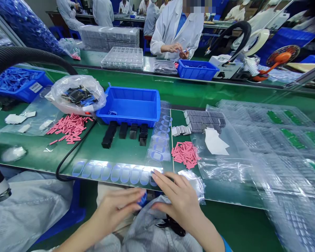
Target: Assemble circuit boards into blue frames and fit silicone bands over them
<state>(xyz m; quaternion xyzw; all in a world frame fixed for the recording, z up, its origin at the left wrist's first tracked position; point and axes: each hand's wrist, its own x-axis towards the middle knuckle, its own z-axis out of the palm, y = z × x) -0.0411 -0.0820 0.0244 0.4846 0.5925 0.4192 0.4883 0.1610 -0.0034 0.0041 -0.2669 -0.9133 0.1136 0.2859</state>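
Over my lap, just off the table's front edge, my left hand [118,208] pinches a small blue part [142,198], blurred and mostly hidden by the fingers. My right hand [180,194] reaches to the table edge with fingers stretched out and thumb apart. Its fingertips touch the right end of a row of clear oval film pieces with blue rims [116,173]. More such films on a strip [157,155] run away from me. Black-handled pliers or cutters [174,225] lie on my lap, below the right hand.
Behind the row stand a blue bin [132,105], black block stacks [109,134] and pink strips [69,128]. To the right are more pink strips [186,154], grey pieces [204,120] and clear trays [278,147]. A black cable [70,157] crosses the left. A co-worker [178,31] sits opposite.
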